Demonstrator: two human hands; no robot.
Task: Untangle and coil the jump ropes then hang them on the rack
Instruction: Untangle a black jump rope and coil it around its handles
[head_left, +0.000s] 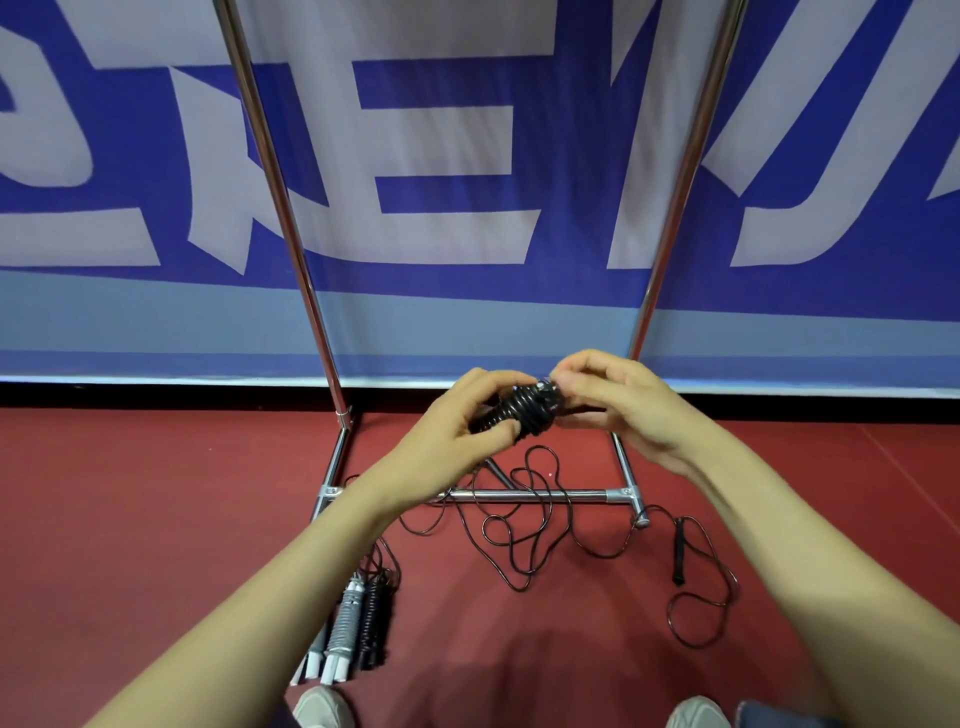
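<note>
My left hand (470, 421) grips a black jump rope (522, 410) wound in tight coils around its handles, held up in front of the metal rack (291, 228). At the coil's right end, my right hand (618, 400) pinches the rope. A loose black rope (524, 525) lies tangled on the red floor over the rack's bottom bar, with one black handle (678, 551) lying to the right. Two coiled ropes, one white (345, 623) and one black (375, 618), rest on the floor at the lower left.
The rack's two chrome uprights rise in front of a blue and white banner (467, 156). Its bottom crossbar (587, 496) lies on the red floor. My shoes (322, 709) show at the bottom edge.
</note>
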